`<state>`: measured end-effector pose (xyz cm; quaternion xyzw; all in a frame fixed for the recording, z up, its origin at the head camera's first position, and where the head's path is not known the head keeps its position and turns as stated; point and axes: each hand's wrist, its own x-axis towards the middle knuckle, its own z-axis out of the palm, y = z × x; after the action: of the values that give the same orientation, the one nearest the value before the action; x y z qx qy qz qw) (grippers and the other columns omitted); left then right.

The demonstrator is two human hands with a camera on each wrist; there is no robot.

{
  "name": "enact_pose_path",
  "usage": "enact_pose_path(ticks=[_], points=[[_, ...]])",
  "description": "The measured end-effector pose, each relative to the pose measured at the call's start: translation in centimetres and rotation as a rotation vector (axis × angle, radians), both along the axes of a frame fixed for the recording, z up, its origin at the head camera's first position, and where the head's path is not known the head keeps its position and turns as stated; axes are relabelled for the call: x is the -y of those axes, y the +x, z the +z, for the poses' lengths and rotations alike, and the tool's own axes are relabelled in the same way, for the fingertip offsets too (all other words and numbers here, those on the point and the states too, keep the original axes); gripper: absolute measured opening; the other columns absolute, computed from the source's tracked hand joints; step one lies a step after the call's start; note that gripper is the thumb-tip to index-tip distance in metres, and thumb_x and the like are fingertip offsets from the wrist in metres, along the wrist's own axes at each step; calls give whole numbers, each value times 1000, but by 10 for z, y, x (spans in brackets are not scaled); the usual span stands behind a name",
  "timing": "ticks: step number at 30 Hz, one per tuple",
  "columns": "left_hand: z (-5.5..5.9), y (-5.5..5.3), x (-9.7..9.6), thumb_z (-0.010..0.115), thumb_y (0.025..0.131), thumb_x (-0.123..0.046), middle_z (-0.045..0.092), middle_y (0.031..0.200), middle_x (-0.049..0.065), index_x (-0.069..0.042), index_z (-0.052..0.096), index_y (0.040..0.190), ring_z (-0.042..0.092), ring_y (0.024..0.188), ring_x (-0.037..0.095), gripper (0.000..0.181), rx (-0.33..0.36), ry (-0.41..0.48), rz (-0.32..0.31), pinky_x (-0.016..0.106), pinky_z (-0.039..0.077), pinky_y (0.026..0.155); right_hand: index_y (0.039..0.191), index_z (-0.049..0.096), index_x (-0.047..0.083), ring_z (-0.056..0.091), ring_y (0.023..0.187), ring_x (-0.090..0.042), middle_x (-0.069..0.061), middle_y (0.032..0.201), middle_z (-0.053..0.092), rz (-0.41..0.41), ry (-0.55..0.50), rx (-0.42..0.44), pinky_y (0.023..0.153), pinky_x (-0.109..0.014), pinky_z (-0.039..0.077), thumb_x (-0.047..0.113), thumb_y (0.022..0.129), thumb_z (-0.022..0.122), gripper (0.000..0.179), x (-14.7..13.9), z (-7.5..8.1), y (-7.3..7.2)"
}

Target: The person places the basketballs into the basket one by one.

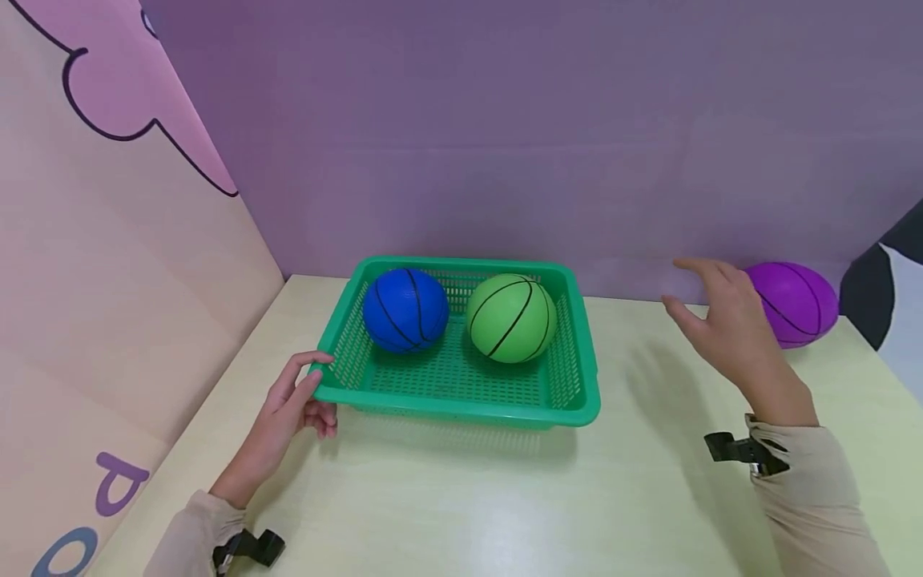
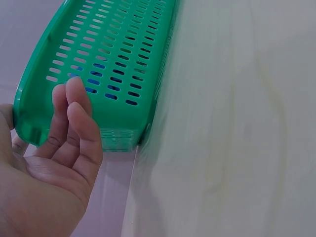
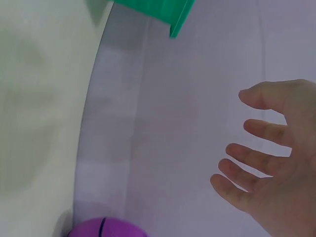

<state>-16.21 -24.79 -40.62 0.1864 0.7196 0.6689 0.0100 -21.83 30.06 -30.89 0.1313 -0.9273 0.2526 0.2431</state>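
A green plastic basket (image 1: 461,409) stands mid-table, with a blue ball (image 1: 406,310) and a light green ball (image 1: 511,318) inside, both marked with black basketball lines. My left hand (image 1: 281,413) pinches the basket's near left corner between thumb and index finger. In the left wrist view the other fingers (image 2: 81,128) curl loosely beside the slotted basket wall (image 2: 111,64). To the right, my right hand (image 1: 728,328) hangs in the air with its fingers spread and holds nothing. Behind it, a purple ball (image 1: 800,304) sits at the table's back right, partly covered by the hand.
A purple panel (image 1: 505,144) rises behind the pale wooden table (image 1: 447,505). On the left stands a pink-beige panel (image 1: 108,280) with a cartoon outline and letters. A black and white shape (image 1: 876,292) shows at the right edge.
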Motion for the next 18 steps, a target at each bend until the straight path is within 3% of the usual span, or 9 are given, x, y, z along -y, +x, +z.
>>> enact_pose_path(ticks=[11, 18], points=[[1, -1, -2, 33, 111, -24, 61, 69, 16, -11, 38, 138, 64, 56, 34, 30, 1, -9, 10, 37, 54, 50, 141, 43, -6, 24, 137, -57, -37, 143, 38, -123, -43, 89, 112, -67, 17, 15, 96, 59, 52, -50, -15, -11], [3, 0, -2, 33, 111, -23, 59, 69, 19, -6, 36, 138, 63, 55, 35, 32, -6, -14, 19, 38, 53, 50, 146, 35, -2, 12, 140, -59, -37, 150, 26, -207, -30, 187, 104, -78, 17, 24, 99, 57, 58, -68, -15, -12]])
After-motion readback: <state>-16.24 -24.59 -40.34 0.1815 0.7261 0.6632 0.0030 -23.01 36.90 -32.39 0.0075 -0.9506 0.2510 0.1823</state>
